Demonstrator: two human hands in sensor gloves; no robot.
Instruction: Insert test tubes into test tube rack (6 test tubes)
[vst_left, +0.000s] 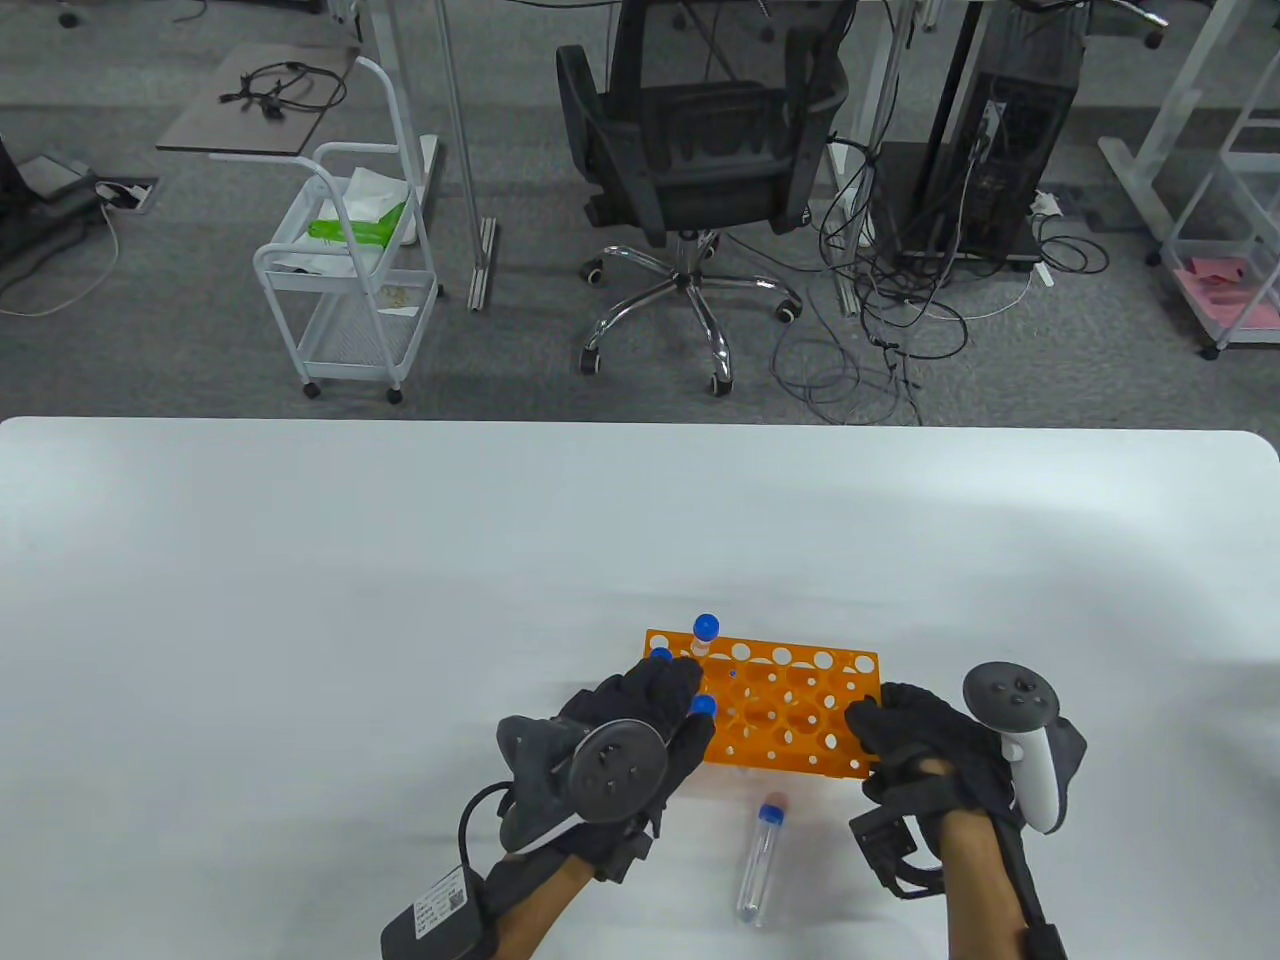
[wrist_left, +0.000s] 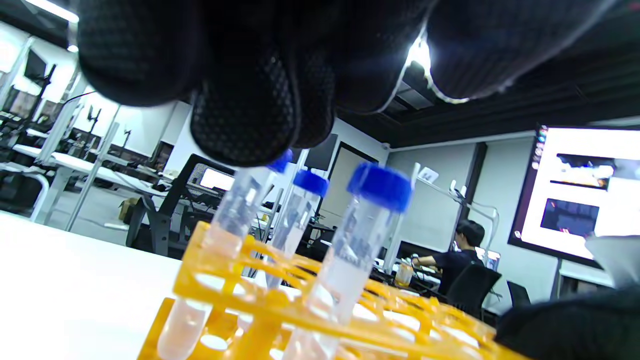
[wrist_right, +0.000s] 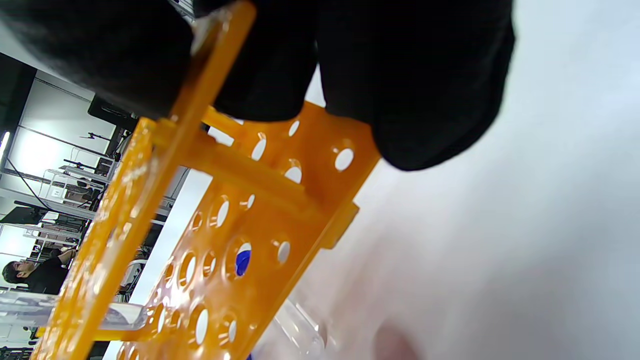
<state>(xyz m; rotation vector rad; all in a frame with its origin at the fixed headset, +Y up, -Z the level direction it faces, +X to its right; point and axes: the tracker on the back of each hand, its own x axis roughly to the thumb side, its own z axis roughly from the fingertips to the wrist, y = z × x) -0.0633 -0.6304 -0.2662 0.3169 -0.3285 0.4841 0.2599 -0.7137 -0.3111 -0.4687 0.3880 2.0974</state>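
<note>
Left wrist view: left hand (vst_left: 640, 715) fingers (wrist_left: 245, 115) rest on the cap of a tube (wrist_left: 220, 250) standing in the orange rack (vst_left: 790, 715); two more tubes stand beside it. Right hand (vst_left: 915, 740) fingers (wrist_right: 425, 80) grip the rack's end. One tube (vst_left: 762, 858) lies on the table (vst_left: 300, 600) near the rack.

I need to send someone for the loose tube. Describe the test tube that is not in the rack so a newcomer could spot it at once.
Start at the white table and find the orange rack near its front edge, between the two gloved hands. Just in front of the rack lies the loose test tube. Unlike the blue-capped tubes standing upright in the rack's left end, it lies flat on the tabletop, cap towards the rack.
</note>
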